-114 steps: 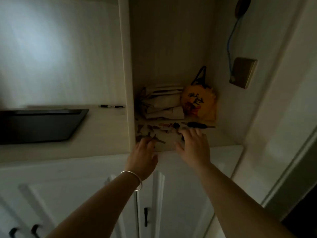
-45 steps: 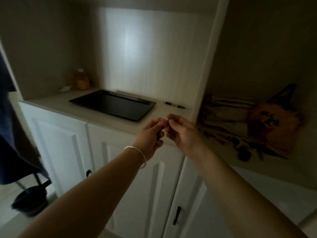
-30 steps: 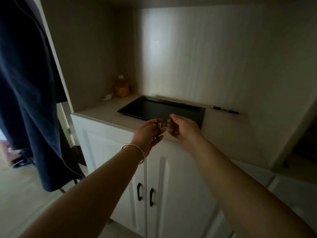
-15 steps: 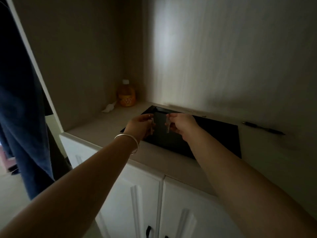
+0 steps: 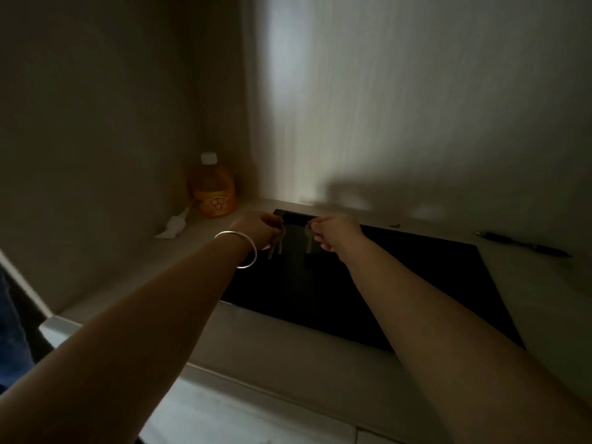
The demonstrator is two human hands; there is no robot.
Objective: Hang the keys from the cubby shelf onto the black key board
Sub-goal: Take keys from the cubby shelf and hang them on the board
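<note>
The black key board (image 5: 400,283) lies flat on the pale cabinet counter, its far edge near the back wall. My left hand (image 5: 258,230), with a silver bangle on the wrist, pinches a small key (image 5: 277,246) that hangs down over the board's far left corner. My right hand (image 5: 336,233) pinches a second key (image 5: 309,241) just to the right of the first, also over the board's far edge. Both keys are dim and slightly blurred. The cubby shelf is out of view.
An orange bottle (image 5: 214,190) with a white cap stands in the back left corner, a crumpled white tissue (image 5: 174,227) beside it. A dark pen (image 5: 522,245) lies on the counter right of the board. Blue cloth (image 5: 9,341) hangs at the left edge.
I have turned from the cubby to the left niche. Both hands, each with a key, have reached forward from the counter's front to the board's far left edge.
</note>
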